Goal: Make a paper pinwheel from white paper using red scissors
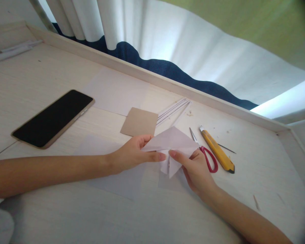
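Note:
A folded piece of white paper (173, 139) is held just above the pale wooden table (40, 78), near its middle. My left hand (134, 154) pinches its left edge, thumb beneath and fingers on top. At the lower right corner, my right hand (195, 169) grips the paper between thumb and fingers. A small folded flap hangs down between the two hands. Both hands are closed on the paper.
A black phone (53, 118) lies at the left. A brown card square (139, 122) and thin white strips (171, 110) sit behind the paper. Red-handled scissors (205, 154) and a yellow utility knife (217, 150) lie to the right. White sheets (117, 89) cover parts of the table.

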Demonstrator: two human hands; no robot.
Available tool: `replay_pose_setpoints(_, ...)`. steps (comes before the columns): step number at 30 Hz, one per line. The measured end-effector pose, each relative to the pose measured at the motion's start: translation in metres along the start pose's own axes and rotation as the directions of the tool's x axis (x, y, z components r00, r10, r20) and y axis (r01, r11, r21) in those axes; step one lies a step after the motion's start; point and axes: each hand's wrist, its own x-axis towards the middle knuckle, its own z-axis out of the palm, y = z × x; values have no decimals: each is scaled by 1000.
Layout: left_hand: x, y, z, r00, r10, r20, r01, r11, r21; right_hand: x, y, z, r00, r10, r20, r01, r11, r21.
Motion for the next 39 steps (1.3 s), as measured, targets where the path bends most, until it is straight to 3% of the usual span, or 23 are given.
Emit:
replay_pose_setpoints(4,-1,-3,1,998,-62,-29,61,997,-43,-5,0,5,998,48,28,-49,998,30)
replay_pose_setpoints(8,2,-5,-1,996,-35,-85,31,998,-52,-6,0,5,996,40,83,-39,999,-16)
replay_pose_setpoints(11,4,-5,-2,993,1,-119,-7,999,-49,-1,-4,-3,992,-116,52,121,986,-116)
replay_pose_setpoints(13,5,-4,-4,992,3,-127,-7,999,-32,2,-10,-11,933,-360,-7,350,910,-225)
replay_pose_setpoints(14,6,-3,-4,991,2,-131,-5,1000,-23,3,-13,-16,859,-511,-26,482,825,-297)
replay_pose_setpoints(16,6,-1,-5,991,8,-137,-11,1000,-20,1,-21,-25,636,-771,25,689,553,-469)
replay_pose_setpoints(18,6,0,-6,990,25,-139,-29,999,-28,-3,-28,-31,393,-886,247,753,156,-639)
replay_pose_setpoints(20,6,1,-7,990,37,-138,-42,999,-32,-6,-32,-33,230,-786,574,703,-274,-656)
replay_pose_setpoints(21,6,0,-7,990,42,-138,-47,998,-29,-7,-33,-32,187,-669,719,667,-451,-593)
replay_pose_setpoints(22,6,0,-8,989,48,-139,-52,998,-23,-7,-33,-31,162,-541,825,633,-585,-507)
replay_pose_setpoints(24,6,-2,-8,988,64,-139,-65,998,-4,-6,-32,-27,143,-336,931,572,-740,-355)
replay_pose_setpoints(27,6,-5,-8,989,72,-127,-69,997,23,-5,-27,-23,120,-237,964,478,-837,-266)
replay_pose_setpoints(33,5,-4,-4,999,20,-28,-20,999,-33,-10,-15,-27,21,-325,945,436,-848,-302)
replay_pose_setpoints(39,-3,9,4,999,-14,44,18,995,-94,-12,-13,-26,19,-339,940,445,-840,-312)
